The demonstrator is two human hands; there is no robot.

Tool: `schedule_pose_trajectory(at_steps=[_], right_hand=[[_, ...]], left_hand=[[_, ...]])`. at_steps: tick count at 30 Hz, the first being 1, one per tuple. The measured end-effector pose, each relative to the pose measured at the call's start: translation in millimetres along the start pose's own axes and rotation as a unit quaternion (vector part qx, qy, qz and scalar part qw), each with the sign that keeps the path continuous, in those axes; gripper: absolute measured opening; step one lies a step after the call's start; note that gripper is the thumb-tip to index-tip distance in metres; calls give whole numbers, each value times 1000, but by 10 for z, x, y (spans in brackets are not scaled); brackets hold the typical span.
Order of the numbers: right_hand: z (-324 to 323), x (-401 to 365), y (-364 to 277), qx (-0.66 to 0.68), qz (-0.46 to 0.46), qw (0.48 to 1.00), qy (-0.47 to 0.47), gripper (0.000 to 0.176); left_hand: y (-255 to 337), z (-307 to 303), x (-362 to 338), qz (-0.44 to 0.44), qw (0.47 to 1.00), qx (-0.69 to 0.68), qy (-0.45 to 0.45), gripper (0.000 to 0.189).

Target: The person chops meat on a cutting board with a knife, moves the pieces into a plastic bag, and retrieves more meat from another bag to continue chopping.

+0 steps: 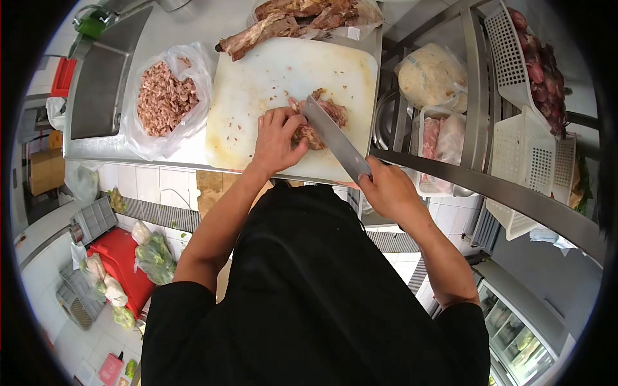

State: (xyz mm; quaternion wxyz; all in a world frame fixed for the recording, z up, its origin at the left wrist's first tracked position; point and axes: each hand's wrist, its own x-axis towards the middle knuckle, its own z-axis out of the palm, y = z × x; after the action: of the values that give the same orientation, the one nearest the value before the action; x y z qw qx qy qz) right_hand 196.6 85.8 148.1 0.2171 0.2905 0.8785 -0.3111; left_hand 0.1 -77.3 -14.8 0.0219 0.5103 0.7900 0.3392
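Note:
My right hand [391, 192] is wrapped round the handle of a cleaver [338, 143]. The broad blade slants up and left, its far end over the meat. With curled fingers, my left hand [278, 138] presses on a piece of cooked-looking meat [310, 137] just left of the blade; the fingers partly cover it. More cut meat [336, 112] lies right of the blade. All of this rests on a white cutting board [248, 80] dotted with small scraps. Left of the board, a clear plastic bag [205, 71] holds a heap of diced meat [166, 101].
Large browned meat pieces [264, 33] lie at the board's far edge, partly in plastic. A sink [103, 90] is at the far left. On the right, a metal rack [475, 90] holds a bagged pale food [432, 77], packed meat [432, 138] and a basket of red onions [541, 71].

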Motion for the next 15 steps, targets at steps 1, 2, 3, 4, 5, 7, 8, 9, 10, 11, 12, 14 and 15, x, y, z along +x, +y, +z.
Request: schedule_pose_trajectory(at_steps=[1,2,3,4,5,7,8,9,10,11,12,14,15], right_hand=[[-4,13,-16,2,-4,1000,-6,23],[17,56,-13,1,-3,1000,-8,23],[54,137,-1,-12,-20,1000,-6,23],[90,231,3,-24,-38,999,-2,23],[134,353,-33,-24,-37,999,-3,23],[223,566,-125,-10,-47,999,21,22],[244,590,-132,-10,-47,999,22,22],[263,600,-136,-6,-45,999,21,22],[265,596,-134,-2,-42,999,20,22],[241,512,-105,0,-39,999,21,22],[176,356,-80,-9,-33,999,0,22],[101,158,-43,-17,-27,999,-22,22],[81,103,-24,-9,-15,999,-35,22]], left_hand=[[-4,13,-6,-1,1000,-3,4,41],[-6,29,-12,-2,1000,-4,3,41],[-12,46,-13,0,1000,-6,12,41],[-17,54,-8,3,1000,-7,21,41],[-21,62,-8,2,1000,-8,20,41],[-17,70,-6,-7,1000,-3,23,42],[-18,71,0,-6,1000,-3,22,42],[-23,75,-5,-8,1000,-5,21,42],[-24,83,-5,-10,1000,-8,20,42],[-20,90,-8,-7,1000,-9,18,42],[-30,100,-9,-8,1000,-6,24,41],[-44,94,1,-10,1000,-2,28,40],[-48,91,1,-6,1000,-3,29,40]])
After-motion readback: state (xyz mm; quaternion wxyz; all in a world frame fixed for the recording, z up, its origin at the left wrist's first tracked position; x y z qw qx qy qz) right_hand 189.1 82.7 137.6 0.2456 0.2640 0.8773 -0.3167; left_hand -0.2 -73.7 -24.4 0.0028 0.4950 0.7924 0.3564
